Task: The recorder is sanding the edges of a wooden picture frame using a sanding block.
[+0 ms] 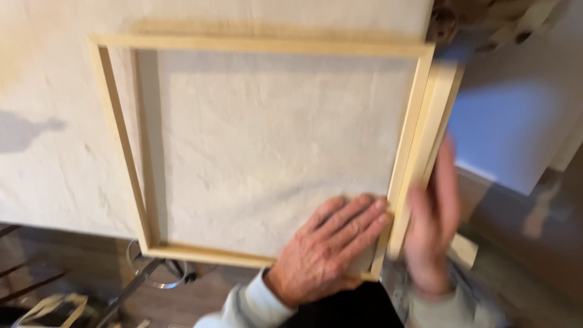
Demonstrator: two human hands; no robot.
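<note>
Left hand [331, 246]: fingers are being pressed flat, slightly spread, pinning the frame [121, 146] on the cloth [267, 140].
Right hand [432, 225]: blurred, being held against a loose strip [432, 115]; finger state cannot be told.

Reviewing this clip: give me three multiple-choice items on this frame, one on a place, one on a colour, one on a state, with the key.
1. Where does the left hand rest?
A. On the cloth inside the frame's lower right corner
B. On the frame's top bar
C. On the floor

2. What colour is the wooden frame?
A. Black
B. Pale natural wood
C. Red

3. How does the right hand appear?
A. Sharp, closed in a fist
B. Out of view
C. Motion-blurred beside the frame's right bar

Key: 1 A, its fingers lie flat on the cloth against the right bar; 2 B, light unpainted wood; 3 C, its outline is smeared next to the bar.
</note>
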